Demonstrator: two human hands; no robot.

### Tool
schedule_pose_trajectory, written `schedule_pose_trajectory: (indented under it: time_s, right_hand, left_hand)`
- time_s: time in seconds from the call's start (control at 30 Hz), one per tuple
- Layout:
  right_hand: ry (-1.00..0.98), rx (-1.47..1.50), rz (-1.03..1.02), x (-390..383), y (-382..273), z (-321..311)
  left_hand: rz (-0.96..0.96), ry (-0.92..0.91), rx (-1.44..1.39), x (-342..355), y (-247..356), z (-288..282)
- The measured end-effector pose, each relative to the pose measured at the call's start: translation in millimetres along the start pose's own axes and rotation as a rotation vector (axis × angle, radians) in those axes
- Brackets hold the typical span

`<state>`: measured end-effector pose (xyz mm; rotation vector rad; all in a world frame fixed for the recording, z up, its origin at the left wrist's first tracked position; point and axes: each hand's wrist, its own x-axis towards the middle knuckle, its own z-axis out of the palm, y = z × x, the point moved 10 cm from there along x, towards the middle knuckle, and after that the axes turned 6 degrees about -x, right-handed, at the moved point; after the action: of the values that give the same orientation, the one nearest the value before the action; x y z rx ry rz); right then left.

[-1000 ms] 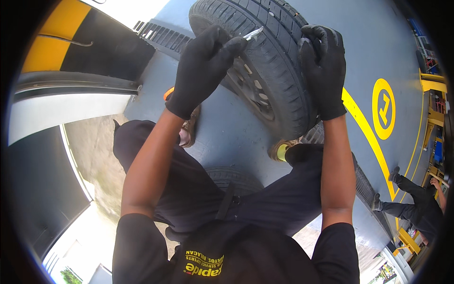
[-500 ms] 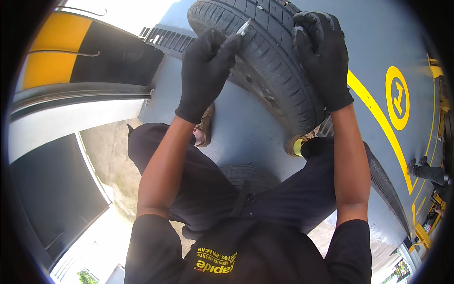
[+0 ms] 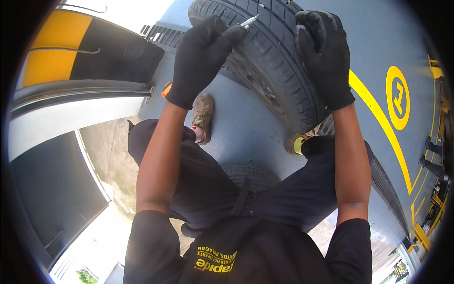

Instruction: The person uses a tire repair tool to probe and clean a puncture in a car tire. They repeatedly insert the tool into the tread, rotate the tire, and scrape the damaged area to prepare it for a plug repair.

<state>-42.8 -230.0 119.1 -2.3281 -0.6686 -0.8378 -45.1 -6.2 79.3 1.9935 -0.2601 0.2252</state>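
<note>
I see the tyre (image 3: 269, 61) standing upright on the grey floor (image 3: 246, 132), in front of my knees. My left hand (image 3: 201, 59) pinches a thin metal tool (image 3: 249, 21) against the tyre tread. My right hand (image 3: 324, 54) grips the tread, fingers curled on it. A brown shoe (image 3: 203, 116) is left of the tyre

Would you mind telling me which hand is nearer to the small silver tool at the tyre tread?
Left. The left hand pinches the small silver tool in its fingertips, against the tyre. The right hand grips the tread beside it, apart from the tool.
</note>
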Motion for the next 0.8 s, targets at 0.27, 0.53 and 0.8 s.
schedule_pose_trajectory:
  time_s: [0.27, 0.53, 0.8]
  right_hand:
    - [0.005, 0.008, 0.001, -0.2, 1.5, 0.2]
    - [0.019, -0.004, 0.103, 2.6, -1.4, -3.5]
    - [0.059, 0.071, 0.13, 4.7, 9.5, -4.5]
  left_hand:
    - [0.007, 0.042, 0.004, 2.5, -3.0, 0.1]
    - [-0.075, 0.041, 0.056, -2.3, 8.2, 3.5]
    - [-0.144, 0.004, 0.084, -3.6, 3.5, 3.7]
